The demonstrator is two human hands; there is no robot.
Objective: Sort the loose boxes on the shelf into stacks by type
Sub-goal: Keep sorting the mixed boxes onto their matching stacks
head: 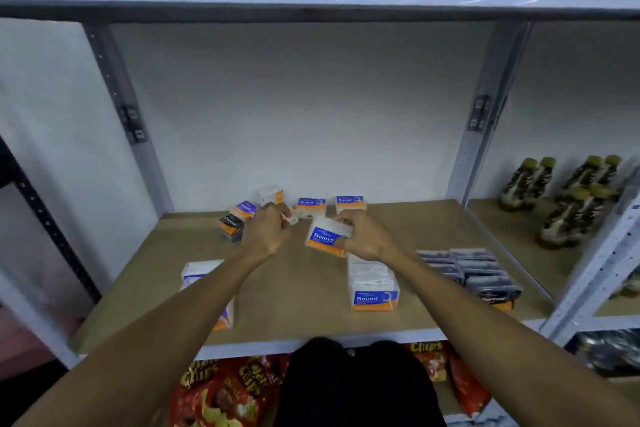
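My right hand grips a white box with a blue and orange "Round" label, lifted above the wooden shelf. My left hand reaches among the loose boxes at the back and closes on a small white box. Behind stand two more "Round" boxes, a tilted white box, a purple-labelled box and a black box. A "Round" stack sits front right, a black stack further right, and a white stack lies under my left forearm.
Grey metal uprights frame the shelf bay. Dark bottles with gold caps stand in the neighbouring bay at right. Red chip bags fill the shelf below. The upper shelf edge hangs overhead.
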